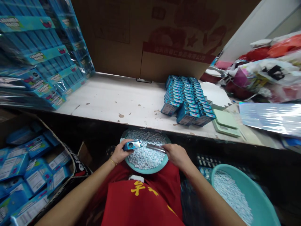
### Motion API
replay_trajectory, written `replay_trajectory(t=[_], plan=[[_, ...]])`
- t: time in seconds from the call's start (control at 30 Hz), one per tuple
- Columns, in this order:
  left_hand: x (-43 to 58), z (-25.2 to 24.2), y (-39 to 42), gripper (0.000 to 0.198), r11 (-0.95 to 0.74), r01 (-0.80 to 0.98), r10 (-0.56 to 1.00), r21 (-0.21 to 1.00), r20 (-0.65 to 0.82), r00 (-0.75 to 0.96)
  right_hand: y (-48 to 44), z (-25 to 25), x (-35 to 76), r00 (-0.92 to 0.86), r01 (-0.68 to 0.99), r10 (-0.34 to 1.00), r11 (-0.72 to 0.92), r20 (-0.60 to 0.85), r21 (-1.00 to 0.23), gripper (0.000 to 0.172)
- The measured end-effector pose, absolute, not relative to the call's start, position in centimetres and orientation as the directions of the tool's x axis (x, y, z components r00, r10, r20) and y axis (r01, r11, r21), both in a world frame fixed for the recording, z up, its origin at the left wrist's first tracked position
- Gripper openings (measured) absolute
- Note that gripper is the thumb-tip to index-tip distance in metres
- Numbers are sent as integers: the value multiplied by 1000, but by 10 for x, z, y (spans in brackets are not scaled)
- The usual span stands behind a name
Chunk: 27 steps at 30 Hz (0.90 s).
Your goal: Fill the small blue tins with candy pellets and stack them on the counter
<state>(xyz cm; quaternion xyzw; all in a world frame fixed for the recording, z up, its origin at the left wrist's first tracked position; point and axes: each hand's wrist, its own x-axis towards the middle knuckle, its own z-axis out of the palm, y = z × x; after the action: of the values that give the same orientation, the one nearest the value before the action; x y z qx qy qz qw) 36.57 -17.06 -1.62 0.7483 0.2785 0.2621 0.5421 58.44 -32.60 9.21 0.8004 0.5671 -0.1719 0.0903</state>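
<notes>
My left hand (121,153) grips a small blue candy box (131,145), tilted with one end toward the right. In my right hand (176,154) is a shiny metal scoop (155,148), its tip close to the box's end. A few pale candies show between scoop and box; whether they are inside the box I cannot tell. Both hands are above a teal basin (147,171) on my lap. Small pale blue and white candies (150,158) fill that basin.
Rows of blue boxes (185,97) stand on the white table (113,100), near a pale green scale (226,123). Wrapped display packs (39,56) rise at left. A carton (68,147) of loose boxes is lower left; another candy basin (258,194) is lower right. A large cardboard box (150,31) stands behind.
</notes>
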Motion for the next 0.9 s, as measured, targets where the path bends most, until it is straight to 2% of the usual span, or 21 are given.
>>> replay_trajectory(t=[0.13,0.2,0.3,0.43,0.57,0.7,0.9], plan=[[369,-17,-176,47,-31,179,711,983,-104,696,-349,34,594,397,903,819,-428,-414,18,31],[377,-21,-180,47,119,207,712,971,-228,664,-345,7,584,401,898,827,-441,-395,-12,33],[392,-27,-187,47,262,198,691,945,-327,645,-326,-22,565,398,882,845,-460,-358,-106,36],[402,-28,-195,48,348,149,669,926,-356,652,-311,-43,556,420,843,849,-496,-321,-208,38],[394,-20,-197,49,424,42,677,905,-347,649,-315,-51,566,383,763,893,-451,-238,-463,33],[378,-10,-187,51,367,36,723,930,-309,618,-319,-43,577,388,641,902,-411,-188,-649,31],[366,-17,-168,47,10,177,808,984,-112,578,-324,6,591,339,561,927,-338,-162,-756,32]])
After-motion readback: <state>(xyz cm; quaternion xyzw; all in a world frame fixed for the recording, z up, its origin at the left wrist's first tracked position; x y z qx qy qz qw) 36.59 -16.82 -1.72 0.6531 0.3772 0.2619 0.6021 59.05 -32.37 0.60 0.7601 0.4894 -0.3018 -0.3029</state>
